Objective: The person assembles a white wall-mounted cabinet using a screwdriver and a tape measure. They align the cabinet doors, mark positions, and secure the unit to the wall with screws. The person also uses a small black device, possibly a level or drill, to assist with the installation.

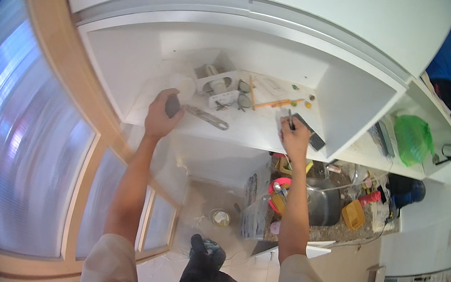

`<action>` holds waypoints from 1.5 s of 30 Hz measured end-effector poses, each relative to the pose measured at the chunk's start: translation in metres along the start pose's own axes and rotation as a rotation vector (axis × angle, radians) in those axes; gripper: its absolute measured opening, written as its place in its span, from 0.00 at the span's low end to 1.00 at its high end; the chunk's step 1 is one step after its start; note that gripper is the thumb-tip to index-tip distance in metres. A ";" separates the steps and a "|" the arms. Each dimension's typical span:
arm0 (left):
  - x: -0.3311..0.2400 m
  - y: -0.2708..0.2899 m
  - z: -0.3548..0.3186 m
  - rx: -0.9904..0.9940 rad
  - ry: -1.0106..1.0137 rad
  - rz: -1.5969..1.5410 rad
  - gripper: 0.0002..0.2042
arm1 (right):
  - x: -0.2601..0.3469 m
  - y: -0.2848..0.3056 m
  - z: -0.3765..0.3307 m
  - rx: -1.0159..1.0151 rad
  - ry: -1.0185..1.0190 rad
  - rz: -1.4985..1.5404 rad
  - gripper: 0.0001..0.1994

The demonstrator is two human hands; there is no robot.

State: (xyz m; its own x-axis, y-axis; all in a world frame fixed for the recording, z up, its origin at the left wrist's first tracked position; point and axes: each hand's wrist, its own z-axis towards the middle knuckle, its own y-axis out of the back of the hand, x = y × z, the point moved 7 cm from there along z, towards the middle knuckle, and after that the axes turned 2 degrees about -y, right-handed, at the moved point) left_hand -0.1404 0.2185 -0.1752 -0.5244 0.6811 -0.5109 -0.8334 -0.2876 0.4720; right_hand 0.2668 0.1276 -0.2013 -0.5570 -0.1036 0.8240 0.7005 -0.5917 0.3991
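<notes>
Both arms reach up into a white open cabinet shelf (261,135). My left hand (160,118) is closed around a small dark grey block (172,105). Beside it lies a flat grey metal tool (208,118) with a slotted end. At the right part of the shelf, my right hand (296,143) pinches a thin dark pen-like thing (290,119), just over a black flat rectangular object (315,139). Between the hands are a white holder (216,86), dark-lensed glasses (244,98) and yellow-orange pencils (277,104).
Small round items (308,101) sit at the shelf's back right. Upper white cabinet doors (316,3) overhang it. Ribbed glass panels (19,157) in a wooden frame stand at left. Lower right, a cluttered counter holds a metal sink (325,205); a green bag (412,140) rests on another shelf.
</notes>
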 end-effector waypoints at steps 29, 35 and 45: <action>0.005 -0.021 0.005 0.004 -0.043 0.028 0.18 | -0.002 0.012 -0.002 0.027 0.001 0.078 0.13; 0.018 -0.013 -0.004 0.010 0.053 0.001 0.18 | 0.002 0.006 -0.010 0.038 -0.031 0.071 0.12; 0.002 -0.025 0.002 0.023 0.029 -0.014 0.16 | -0.002 0.009 -0.008 0.015 0.017 0.050 0.13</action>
State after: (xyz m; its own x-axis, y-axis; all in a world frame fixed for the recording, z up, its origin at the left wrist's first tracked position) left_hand -0.1199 0.2281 -0.1868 -0.5181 0.6648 -0.5381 -0.8365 -0.2628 0.4808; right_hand 0.2710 0.1160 -0.2022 -0.5285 -0.1465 0.8362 0.7343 -0.5733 0.3636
